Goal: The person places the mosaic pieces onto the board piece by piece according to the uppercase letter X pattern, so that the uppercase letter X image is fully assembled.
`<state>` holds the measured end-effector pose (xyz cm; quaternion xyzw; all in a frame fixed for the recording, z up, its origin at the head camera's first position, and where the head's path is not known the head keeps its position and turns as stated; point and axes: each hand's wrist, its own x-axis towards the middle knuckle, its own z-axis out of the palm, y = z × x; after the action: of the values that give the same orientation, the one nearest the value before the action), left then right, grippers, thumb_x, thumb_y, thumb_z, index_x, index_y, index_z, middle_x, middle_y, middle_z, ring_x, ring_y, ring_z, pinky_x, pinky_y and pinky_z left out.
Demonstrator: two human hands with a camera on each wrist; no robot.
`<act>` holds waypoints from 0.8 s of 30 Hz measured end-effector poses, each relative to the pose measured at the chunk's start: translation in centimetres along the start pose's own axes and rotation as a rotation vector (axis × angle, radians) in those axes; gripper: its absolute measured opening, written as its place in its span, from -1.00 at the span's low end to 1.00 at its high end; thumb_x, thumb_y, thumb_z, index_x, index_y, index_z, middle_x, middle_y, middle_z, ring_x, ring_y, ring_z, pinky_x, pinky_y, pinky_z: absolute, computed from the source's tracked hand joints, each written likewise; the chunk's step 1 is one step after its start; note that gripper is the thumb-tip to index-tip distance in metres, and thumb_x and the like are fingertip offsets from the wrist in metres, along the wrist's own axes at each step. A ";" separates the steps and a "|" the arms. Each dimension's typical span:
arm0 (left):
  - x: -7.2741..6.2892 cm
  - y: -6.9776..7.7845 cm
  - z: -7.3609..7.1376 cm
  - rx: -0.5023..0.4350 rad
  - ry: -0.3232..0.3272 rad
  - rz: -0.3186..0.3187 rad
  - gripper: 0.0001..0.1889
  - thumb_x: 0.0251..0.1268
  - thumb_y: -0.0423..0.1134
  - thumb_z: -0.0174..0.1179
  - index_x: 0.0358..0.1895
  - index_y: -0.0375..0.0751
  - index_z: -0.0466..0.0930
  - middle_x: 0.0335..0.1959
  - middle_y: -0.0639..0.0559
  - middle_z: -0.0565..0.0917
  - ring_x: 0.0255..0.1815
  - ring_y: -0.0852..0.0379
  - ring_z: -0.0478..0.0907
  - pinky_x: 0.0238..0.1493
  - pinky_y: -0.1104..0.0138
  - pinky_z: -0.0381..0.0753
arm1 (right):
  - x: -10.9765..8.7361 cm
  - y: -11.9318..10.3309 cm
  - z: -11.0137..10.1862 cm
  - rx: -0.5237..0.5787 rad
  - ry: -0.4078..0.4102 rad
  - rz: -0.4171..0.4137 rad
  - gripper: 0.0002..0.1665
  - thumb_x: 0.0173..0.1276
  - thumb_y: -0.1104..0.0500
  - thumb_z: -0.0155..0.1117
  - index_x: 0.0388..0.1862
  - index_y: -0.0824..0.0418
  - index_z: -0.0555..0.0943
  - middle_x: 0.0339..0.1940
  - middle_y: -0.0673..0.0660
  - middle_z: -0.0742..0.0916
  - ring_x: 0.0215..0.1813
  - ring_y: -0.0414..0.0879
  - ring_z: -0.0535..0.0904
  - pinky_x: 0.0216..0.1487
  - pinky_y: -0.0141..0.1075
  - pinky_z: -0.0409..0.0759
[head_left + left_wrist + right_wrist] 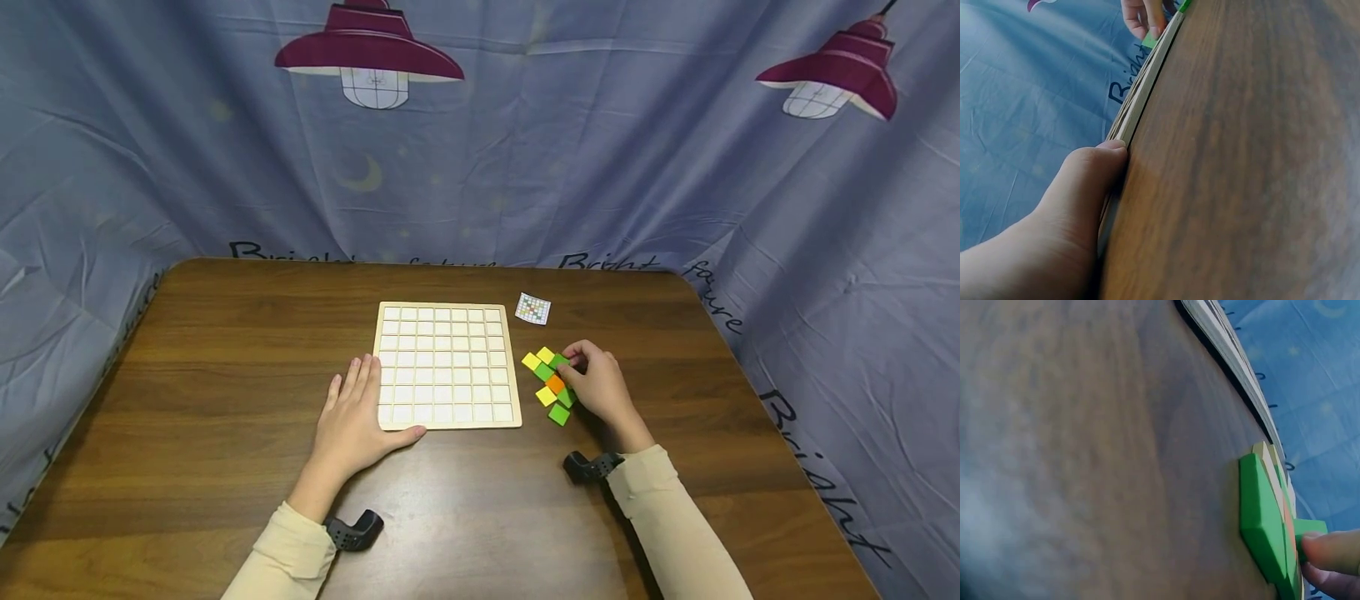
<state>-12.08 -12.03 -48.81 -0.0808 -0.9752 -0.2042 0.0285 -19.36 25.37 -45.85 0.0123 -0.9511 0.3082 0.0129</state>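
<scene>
A square wooden board (442, 367) with a grid of pale cells lies on the table. My left hand (352, 425) rests along its left side, fingers straight, the thumb against the front edge near the left corner. To the right of the board, my right hand (600, 387) pinches a green tile (1311, 527) between thumb and finger, raised above a loose cluster. In that cluster lie yellow tiles (546, 396), an orange tile (555, 383) and green tiles (558, 414). The right hand partly covers the cluster's right side.
A small printed card (532, 308) with a coloured grid lies beyond the tiles, near the board's far right corner. The brown wooden table (247, 358) reaches back to a blue curtain (465, 183) printed with lamps and lettering.
</scene>
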 end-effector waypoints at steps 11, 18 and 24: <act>-0.1 0.4 0.0 0.003 0.010 0.002 0.41 -0.14 0.62 0.18 0.56 -0.42 -0.09 0.60 -0.31 0.01 0.65 -0.21 -0.10 0.62 -0.08 -0.11 | 2.0 -2.7 0.0 0.137 0.024 -0.058 -0.79 0.38 0.16 0.33 -0.05 0.18 0.59 -0.21 0.16 0.68 -0.16 0.04 0.56 -0.09 -0.19 0.56; -0.2 0.5 0.2 0.000 0.018 0.003 0.40 -0.13 0.62 0.17 0.56 -0.43 -0.09 0.60 -0.31 0.01 0.65 -0.19 -0.09 0.62 -0.06 -0.09 | 4.0 -6.5 1.7 0.177 -0.068 -0.095 -0.81 0.39 0.14 0.33 -0.06 0.14 0.60 -0.21 0.11 0.69 -0.17 -0.01 0.57 -0.15 -0.22 0.55; -0.2 0.5 0.2 0.004 0.020 0.001 0.39 -0.13 0.63 0.17 0.56 -0.42 -0.07 0.60 -0.30 0.02 0.65 -0.18 -0.08 0.62 -0.06 -0.08 | 5.5 -9.7 4.1 0.205 -0.158 -0.119 -0.82 0.41 0.11 0.31 -0.07 0.09 0.59 -0.19 0.06 0.68 -0.16 -0.03 0.55 -0.13 -0.21 0.54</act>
<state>-11.76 -11.50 -48.83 -0.0793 -0.9752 -0.2032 0.0385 -24.61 15.05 -43.35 0.0941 -0.9104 0.4005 -0.0450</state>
